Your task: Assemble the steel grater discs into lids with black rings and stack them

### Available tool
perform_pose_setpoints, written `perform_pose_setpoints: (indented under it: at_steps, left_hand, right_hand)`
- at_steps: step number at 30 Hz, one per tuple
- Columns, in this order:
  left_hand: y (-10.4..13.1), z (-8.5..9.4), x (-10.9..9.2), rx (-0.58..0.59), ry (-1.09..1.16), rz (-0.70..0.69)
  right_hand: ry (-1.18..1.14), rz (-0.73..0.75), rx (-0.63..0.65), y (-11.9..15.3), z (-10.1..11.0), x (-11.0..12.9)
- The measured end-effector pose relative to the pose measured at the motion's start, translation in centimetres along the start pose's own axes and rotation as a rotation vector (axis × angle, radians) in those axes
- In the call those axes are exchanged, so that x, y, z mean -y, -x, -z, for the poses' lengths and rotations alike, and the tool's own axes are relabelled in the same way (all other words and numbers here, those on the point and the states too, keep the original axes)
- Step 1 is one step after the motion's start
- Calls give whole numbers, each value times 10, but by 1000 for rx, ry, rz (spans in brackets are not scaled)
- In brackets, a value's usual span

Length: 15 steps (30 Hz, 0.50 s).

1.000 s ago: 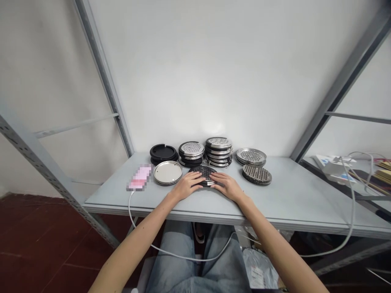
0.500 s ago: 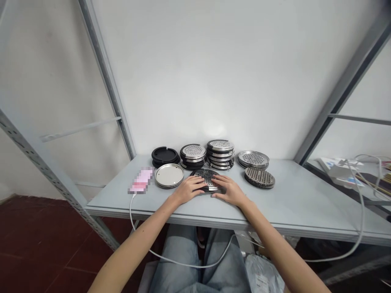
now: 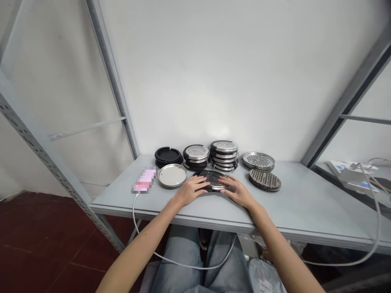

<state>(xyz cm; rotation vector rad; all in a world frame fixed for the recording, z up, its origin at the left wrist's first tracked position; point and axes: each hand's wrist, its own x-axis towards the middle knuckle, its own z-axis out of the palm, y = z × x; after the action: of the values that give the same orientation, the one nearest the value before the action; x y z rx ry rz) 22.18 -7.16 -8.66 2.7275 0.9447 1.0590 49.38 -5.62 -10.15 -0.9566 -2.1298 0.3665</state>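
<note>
Before me on the table lies a round grater-like disc [image 3: 213, 177], a dark perforated metal plate in a black ring. My left hand [image 3: 192, 189] grips its left side, fingers over the top and thumb along the near rim. On the opposite side, my right hand [image 3: 237, 191] holds the edge with fingers spread over the rim and thumb at the front. Left of it is a small stack of plain metal discs [image 3: 172, 175]. To the right sits a stack of dark slotted discs [image 3: 265, 180]. The disc's underside is hidden.
Along the wall stand black rings [image 3: 168, 155], a stack of assembled discs [image 3: 196, 152], a taller stack with wire clips [image 3: 224, 154] and shiny perforated plates [image 3: 258, 160]. A blurred pink phone-like thing [image 3: 145, 179] lies left, with a white cable [image 3: 133, 211]. Metal posts [image 3: 113, 77] flank the table.
The camera view has shifted slightly. My right fingers have drawn back from the disc's middle toward its right rim. My left hand stays on the left side.
</note>
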Motion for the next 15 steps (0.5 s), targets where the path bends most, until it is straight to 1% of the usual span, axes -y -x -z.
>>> perform_pose_setpoints:
  at_steps: [4,11,15]
  left_hand:
    - [0,2,-2,-2,-13,2]
    - [1,-1,0,16,-9,-24]
    - [1,-1,-2,-44,8,7]
  right_hand:
    - [-14,-10,-3,2,-1,3]
    - [71,19,-49,2,-4,3]
    - [51,2,-97,3,-3,2]
